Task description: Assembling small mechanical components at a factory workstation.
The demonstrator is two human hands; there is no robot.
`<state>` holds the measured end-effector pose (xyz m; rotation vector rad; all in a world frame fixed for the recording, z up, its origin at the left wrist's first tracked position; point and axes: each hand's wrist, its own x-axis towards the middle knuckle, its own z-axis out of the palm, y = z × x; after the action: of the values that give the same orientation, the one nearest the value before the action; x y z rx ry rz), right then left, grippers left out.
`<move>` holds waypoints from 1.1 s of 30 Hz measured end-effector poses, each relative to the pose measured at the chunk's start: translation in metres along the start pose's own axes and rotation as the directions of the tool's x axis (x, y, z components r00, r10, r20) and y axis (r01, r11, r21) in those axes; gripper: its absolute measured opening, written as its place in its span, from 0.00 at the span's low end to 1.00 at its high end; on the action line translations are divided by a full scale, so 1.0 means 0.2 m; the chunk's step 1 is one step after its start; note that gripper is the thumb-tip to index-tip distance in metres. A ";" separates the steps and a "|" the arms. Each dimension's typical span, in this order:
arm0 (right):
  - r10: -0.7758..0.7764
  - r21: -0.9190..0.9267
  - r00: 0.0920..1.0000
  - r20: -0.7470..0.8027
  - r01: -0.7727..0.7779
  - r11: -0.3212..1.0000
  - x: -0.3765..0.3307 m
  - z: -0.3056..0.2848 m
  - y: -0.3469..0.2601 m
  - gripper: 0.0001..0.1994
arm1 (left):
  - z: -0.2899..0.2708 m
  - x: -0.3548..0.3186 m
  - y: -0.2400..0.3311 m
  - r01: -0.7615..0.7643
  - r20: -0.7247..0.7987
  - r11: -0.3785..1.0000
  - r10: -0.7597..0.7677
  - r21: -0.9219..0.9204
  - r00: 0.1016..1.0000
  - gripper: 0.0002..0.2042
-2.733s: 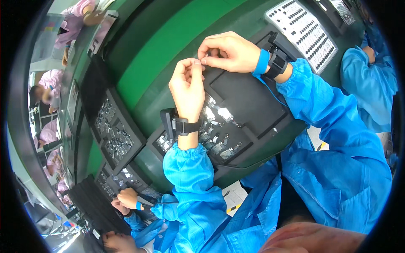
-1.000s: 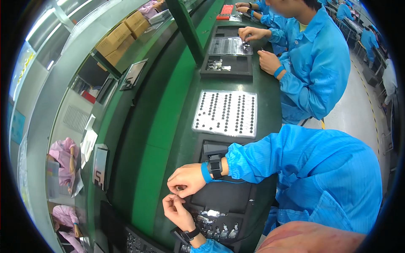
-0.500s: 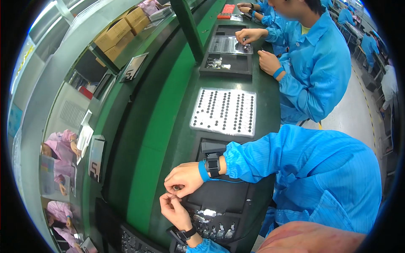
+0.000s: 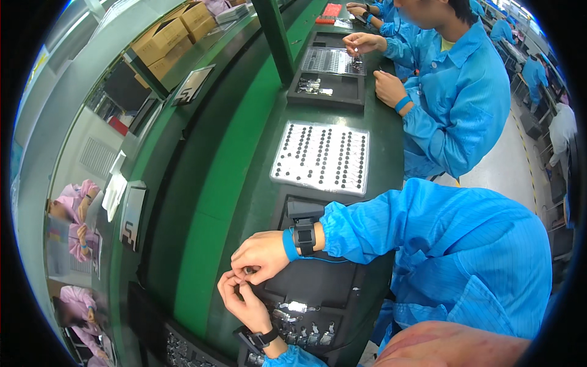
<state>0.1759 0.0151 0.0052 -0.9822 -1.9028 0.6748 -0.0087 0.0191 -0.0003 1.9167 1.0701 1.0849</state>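
A person in blue sleeves [image 4: 367, 226] brings the right hand [image 4: 262, 255] and left hand [image 4: 246, 306] together at the fingertips beside a black tray [image 4: 312, 280]; both are narrowed to a pinch, and from here I cannot tell what is between them. Small silvery parts [image 4: 313, 336] lie in the tray, near the left hand. Beyond the right forearm, a white tray [image 4: 334, 156] rests on the green bench [image 4: 244, 202], near a blue-clad co-worker [image 4: 455, 104]

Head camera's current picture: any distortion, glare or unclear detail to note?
In the head view, fisheye bending curves the edge of the dark-green workbench; in that view, glare brightens the small silvery parts; there also, detail at the fingertips of the bare right hand is too small to identify.
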 end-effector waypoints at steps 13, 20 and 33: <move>-0.068 -0.041 0.998 -0.018 0.067 0.997 -0.01 0.01 0.02 0.07 | 0.01 0.00 -0.01 -0.003 0.054 1.000 0.002 0.013 0.999 0.06; -0.072 -0.026 0.997 -0.021 0.071 0.997 -0.02 0.01 0.01 0.06 | 0.00 -0.01 0.02 0.019 0.100 1.000 -0.019 0.001 0.995 0.05; -0.070 0.014 0.997 0.027 0.069 0.997 -0.01 0.01 0.01 0.06 | 0.00 -0.01 0.03 -0.027 0.113 0.998 0.021 0.051 0.993 0.06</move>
<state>0.1759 0.0136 0.0018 -0.8985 -1.9452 0.6625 -0.0071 0.0154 0.0047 2.0118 1.0247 0.9588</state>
